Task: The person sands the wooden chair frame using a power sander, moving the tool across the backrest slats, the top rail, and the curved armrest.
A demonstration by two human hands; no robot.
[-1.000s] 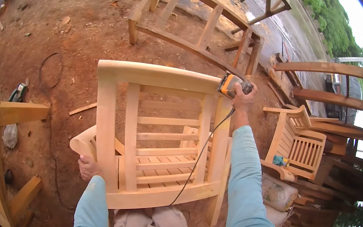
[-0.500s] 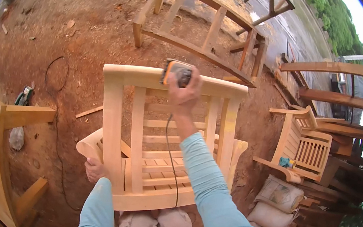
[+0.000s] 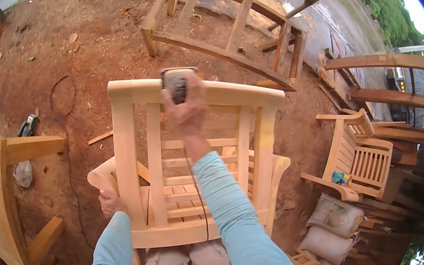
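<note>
A pale wooden armchair [image 3: 196,91] stands in front of me, its slatted back and seat visible. My right hand [image 3: 189,106] is closed around an electric sander [image 3: 176,81], which rests on the chair's top rail left of its middle. The sander's cord [image 3: 197,182] trails down across the slats under my forearm. Lower left, my left hand [image 3: 112,203] grips the side of the chair just below its curved armrest [image 3: 104,171]; some fingertips are hidden behind the wood.
A bare wooden frame [image 3: 223,53] stands on the dirt ahead. At right are another slatted chair [image 3: 345,151], stuffed sacks [image 3: 334,217] and stacked timber. To the left, wooden furniture [image 3: 31,148] stands beside a green power tool [image 3: 29,124] and a cable on the ground.
My right hand has slid the sander leftward along the top rail. The left hand keeps its hold on the chair. The camera view has shifted slightly.
</note>
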